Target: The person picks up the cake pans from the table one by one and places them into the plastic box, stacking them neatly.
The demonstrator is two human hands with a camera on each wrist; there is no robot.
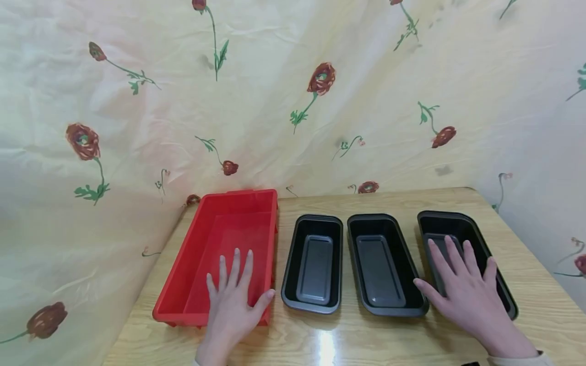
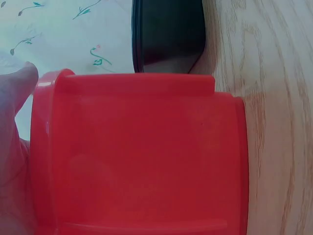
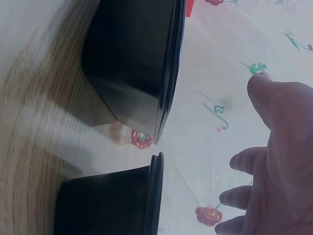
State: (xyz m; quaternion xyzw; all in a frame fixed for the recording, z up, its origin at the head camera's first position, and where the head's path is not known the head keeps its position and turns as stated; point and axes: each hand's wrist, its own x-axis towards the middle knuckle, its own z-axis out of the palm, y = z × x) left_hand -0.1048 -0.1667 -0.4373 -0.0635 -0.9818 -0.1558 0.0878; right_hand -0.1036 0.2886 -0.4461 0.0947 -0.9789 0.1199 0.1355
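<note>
My left hand (image 1: 231, 306), fingers spread and straight, is over the near right corner of a red plastic tray (image 1: 183, 259). In the left wrist view the tray's red outer wall (image 2: 142, 152) fills the middle, with part of the left hand (image 2: 17, 147) at the edge. Spread fingers also show on my right hand (image 1: 471, 295), over the rightmost black loaf pan (image 1: 485, 249). The right wrist view has that hand (image 3: 283, 156) above the height of the pan rims. Neither hand holds anything. Whether the left hand touches the tray rim, I cannot tell.
Two more black loaf pans, a middle one (image 1: 380, 269) and a left one (image 1: 316, 267), stand between the tray and the right pan. All rest on a light wooden table (image 1: 293, 345). A flower-patterned cloth (image 1: 274, 101) hangs behind and along the sides.
</note>
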